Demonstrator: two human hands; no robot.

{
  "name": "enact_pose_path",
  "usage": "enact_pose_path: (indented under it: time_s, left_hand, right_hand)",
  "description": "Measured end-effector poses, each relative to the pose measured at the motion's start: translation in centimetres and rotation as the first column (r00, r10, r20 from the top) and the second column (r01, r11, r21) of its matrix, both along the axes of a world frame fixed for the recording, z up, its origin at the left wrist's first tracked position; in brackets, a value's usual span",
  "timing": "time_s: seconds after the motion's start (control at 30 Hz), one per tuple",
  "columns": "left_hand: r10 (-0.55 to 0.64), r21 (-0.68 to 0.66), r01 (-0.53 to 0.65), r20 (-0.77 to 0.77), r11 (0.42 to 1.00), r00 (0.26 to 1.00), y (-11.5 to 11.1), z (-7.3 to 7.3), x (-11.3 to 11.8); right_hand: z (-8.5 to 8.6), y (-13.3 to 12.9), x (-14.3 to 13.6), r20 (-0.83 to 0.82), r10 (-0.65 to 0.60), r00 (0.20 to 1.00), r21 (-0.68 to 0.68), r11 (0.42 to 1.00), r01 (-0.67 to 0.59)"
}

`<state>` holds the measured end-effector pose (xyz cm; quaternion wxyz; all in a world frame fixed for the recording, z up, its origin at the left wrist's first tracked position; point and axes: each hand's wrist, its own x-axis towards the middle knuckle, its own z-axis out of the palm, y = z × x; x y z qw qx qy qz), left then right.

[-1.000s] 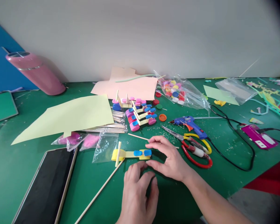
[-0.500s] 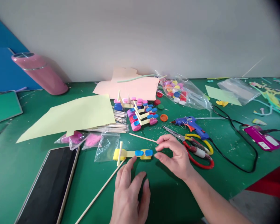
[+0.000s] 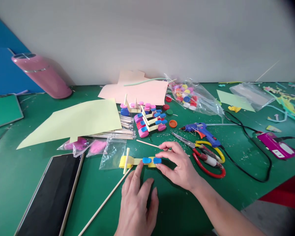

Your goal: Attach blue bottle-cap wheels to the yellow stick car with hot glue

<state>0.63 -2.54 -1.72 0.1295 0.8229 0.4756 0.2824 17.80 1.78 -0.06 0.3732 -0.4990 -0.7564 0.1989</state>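
Observation:
A small toy car lies on the green table in front of me. It has a pale stick body, yellow caps at both ends, a pale crosspiece on the left and two blue clay pieces on the right. My left hand rests low with fingers spread, its index fingertip at the nearer blue piece. At the car's right end, the thumb and index finger of my right hand close around the outer blue piece. A long thin stick runs from under the car's left part toward me. Another thin stick lies behind the car, partly hidden by my right fingers.
Several similar cars stand behind. To the right lie scissors, a blue glue gun and its cable. A phone, yellow paper and a pink bottle are left. Bottle caps fill a clear bag.
My right hand has moved left, bringing its thumb and index finger to the car's right end. My left hand and the car have hardly moved.

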Motion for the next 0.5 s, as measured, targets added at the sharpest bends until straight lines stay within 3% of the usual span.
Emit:
enact_pose_path:
  time_s: [0.5]
  left_hand:
    - [0.004, -0.006, -0.004, -0.004, 1.0, 1.0, -0.07, 0.09, -0.03]
  right_hand:
    - [0.17, 0.1, -0.11, -0.066, 0.012, 0.998, -0.032, 0.999, -0.014]
